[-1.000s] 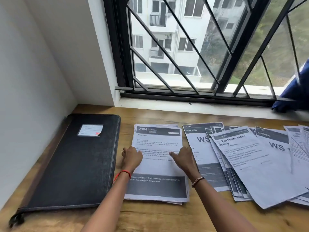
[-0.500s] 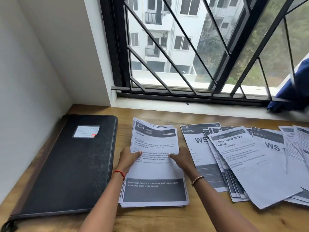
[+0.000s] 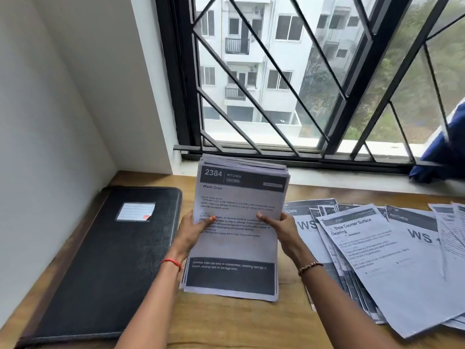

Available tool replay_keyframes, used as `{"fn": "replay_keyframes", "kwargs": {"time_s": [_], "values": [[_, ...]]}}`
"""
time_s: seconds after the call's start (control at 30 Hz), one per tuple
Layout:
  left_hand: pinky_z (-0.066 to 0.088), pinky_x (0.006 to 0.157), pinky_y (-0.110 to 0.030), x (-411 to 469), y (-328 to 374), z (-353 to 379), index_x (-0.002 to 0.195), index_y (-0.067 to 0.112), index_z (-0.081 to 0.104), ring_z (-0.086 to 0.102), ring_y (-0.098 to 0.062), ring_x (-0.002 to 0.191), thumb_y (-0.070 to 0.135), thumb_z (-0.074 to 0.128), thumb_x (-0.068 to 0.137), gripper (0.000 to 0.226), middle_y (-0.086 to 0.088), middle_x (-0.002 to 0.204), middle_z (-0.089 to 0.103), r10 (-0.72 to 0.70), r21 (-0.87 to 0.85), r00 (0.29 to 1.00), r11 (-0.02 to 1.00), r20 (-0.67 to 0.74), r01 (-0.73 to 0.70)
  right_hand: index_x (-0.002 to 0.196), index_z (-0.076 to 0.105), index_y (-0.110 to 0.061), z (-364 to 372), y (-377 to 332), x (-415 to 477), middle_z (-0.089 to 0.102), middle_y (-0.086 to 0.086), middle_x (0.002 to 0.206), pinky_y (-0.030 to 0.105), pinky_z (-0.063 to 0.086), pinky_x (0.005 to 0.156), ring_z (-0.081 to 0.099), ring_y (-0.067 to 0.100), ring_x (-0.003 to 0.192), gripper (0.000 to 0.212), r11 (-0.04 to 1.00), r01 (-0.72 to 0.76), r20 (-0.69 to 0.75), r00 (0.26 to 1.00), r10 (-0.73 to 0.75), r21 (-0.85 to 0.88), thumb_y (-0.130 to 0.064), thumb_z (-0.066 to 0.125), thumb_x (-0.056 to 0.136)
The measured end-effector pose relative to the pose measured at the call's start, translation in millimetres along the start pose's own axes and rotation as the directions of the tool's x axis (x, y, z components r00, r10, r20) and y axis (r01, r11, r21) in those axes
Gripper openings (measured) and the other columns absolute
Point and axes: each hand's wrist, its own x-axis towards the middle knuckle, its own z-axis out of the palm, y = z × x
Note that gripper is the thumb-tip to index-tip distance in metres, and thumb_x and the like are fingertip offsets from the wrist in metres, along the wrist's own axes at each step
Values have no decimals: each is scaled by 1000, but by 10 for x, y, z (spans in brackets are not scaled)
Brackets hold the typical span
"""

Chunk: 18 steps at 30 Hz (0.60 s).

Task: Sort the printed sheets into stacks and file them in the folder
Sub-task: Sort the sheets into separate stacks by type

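Wooden table (image 3: 226, 323) set in a white-walled corner beneath a black-barred window (image 3: 276, 96), with an apartment block outside. At 8 o'clock, a black folder (image 3: 108, 260) lies flat and closed on the table, a label pocket (image 3: 136, 211) on its cover; its contents are not visible. Left hand (image 3: 193, 231), red thread (image 3: 172, 263) at the wrist, grips the left edge of a stack of printed sheets (image 3: 239, 222), thumb curled over the front page and fingers hidden behind. The stack sits at centre, just right of the folder, tilted up with its top edge toward 12 o'clock. Its lower edge is at table level, but contact cannot be confirmed. The top page reads "2384 KITCHEN, Wash Cups". Right hand (image 3: 279, 230), beaded bracelet (image 3: 310, 267) at the wrist, grips the right edge the same way, thumb on the front. At 4 o'clock, loose sheets (image 3: 377, 260) lie fanned and overlapping on the table, one headed "Shoe Counter Surface Cleaning". At 3 o'clock, a blue cloth (image 3: 442, 152) rests on the sill.
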Motion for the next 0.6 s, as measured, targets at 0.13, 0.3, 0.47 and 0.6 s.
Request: {"fn": "replay_keyframes", "kwargs": {"time_s": [0.13,0.3,0.47,0.6], "values": [[55,79,-20,0,240,120,116,1,58,66,-7,93,8,65,83,35,-7,106,67,129,-22,989,991,-75,-131,92,64,-4,94,-302,-12,69,10,89,28,58,62,68,17,71,22,973,229,-97,969,-226,17,-2,74,72],[54,77,-22,-115,346,284,108,6,61,66,-10,95,0,59,86,23,-5,102,68,328,-72,938,939,-111,-337,86,64,-10,221,-389,-148,66,3,79,21,53,57,62,5,66,17,889,454,-234,859,-456,-65,-8,75,74],[53,80,-25,-207,126,326,104,20,64,65,-20,101,2,63,85,26,-5,103,70,267,-138,958,950,-105,-280,81,64,-21,179,-38,-256,67,-1,76,42,55,61,61,17,71,12,886,404,-174,878,-445,-227,-23,75,75],[53,83,-27,-193,97,299,105,23,64,64,-17,103,7,62,87,24,-3,105,69,238,-121,966,961,-101,-249,82,64,-27,208,-97,-227,67,-9,78,38,57,64,63,14,74,12,895,381,-131,899,-417,-232,-23,74,77]]}}
